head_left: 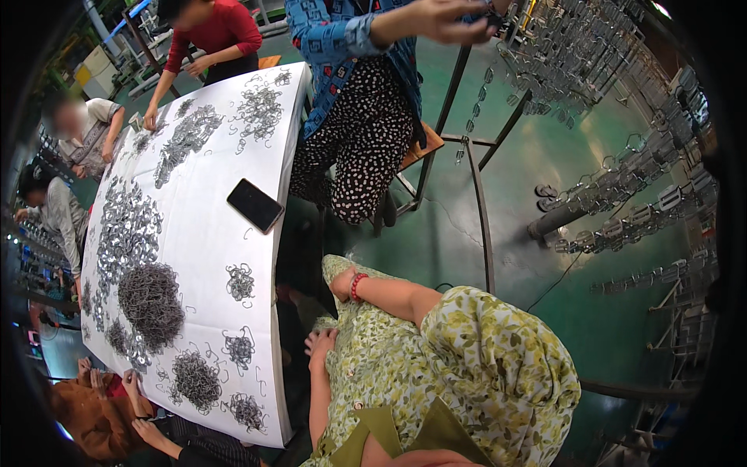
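Both my hands rest on my lap, over a green and white floral dress (389, 342). My left hand (320, 341) lies on the cloth beside the table edge, its fingers apart and nothing seen in it. Farther up my leg, near the knee, sits my right hand (341, 285), with a red bead bracelet (357, 286) at the wrist; its fingers are mostly hidden. Closest to my hands on the white-covered table (222, 342) are small heaps of bent wire hooks (240, 348), (240, 282).
A dark phone (255, 205) lies near the table edge. A large dark hook pile (151, 306) and shiny metal pieces (128, 229) cover the left side. Several people work around the table. Metal parts hang from racks (576, 47) at right, above a green floor (513, 272).
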Motion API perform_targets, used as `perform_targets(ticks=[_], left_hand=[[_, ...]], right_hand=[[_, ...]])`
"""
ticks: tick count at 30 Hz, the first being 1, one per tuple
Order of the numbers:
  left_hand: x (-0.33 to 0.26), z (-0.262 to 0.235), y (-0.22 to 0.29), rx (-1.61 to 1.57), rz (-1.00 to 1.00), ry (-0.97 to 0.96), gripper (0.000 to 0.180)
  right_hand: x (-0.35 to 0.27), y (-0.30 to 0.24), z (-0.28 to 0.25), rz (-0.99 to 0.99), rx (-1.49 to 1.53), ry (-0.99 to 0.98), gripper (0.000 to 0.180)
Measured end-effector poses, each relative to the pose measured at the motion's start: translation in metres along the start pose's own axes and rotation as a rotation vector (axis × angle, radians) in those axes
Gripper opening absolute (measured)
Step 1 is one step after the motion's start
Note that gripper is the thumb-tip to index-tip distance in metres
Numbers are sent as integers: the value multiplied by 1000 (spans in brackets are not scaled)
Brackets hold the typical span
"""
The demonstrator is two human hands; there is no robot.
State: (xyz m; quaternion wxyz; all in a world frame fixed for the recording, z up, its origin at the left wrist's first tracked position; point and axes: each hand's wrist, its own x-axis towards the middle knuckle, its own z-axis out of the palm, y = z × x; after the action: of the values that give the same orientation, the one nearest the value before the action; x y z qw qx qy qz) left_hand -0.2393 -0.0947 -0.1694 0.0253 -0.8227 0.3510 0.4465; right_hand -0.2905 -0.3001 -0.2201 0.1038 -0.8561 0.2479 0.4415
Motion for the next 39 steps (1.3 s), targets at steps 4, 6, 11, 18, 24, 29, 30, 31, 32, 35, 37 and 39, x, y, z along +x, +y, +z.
perform_targets(ticks=[4,6,11,18,24,29,30,31,32,35,37,39], left_hand=[[43,30,-44,-177,-167,-125,65],[34,20,-28,-155,-214,-144,65],[-6,5,-1,-78,-236,-20,59],[-155,-78,-1,-714,454,530,30],[-188,-81,-68,-479,-143,322,40],[-201,-93,-78,-718,-124,300,38],[-197,-97,-82,-768,-130,271,39],[-192,-103,-84,-818,-135,241,40],[-188,-106,-86,-871,-140,205,41],[-173,-122,-90,-942,-173,87,50],[-163,-127,-95,-970,-176,13,56],[-169,-129,-95,-990,-203,-26,56]], right_hand=[[-22,-4,-7,4,31,104,34],[-38,3,-19,-30,4,42,39],[-31,3,-15,-134,-21,34,42],[-73,10,-48,-342,-43,-18,47],[-44,-7,-57,-369,-34,-213,60],[-50,1,-54,-409,-18,-153,61],[-47,-1,-56,-474,-46,-117,58],[-45,-2,-61,-461,-11,-149,54],[-45,-2,-64,-446,25,-187,51],[-40,4,-69,-416,212,-159,42],[-32,18,-62,-493,216,-13,39],[-38,24,-53,-690,266,273,37]])
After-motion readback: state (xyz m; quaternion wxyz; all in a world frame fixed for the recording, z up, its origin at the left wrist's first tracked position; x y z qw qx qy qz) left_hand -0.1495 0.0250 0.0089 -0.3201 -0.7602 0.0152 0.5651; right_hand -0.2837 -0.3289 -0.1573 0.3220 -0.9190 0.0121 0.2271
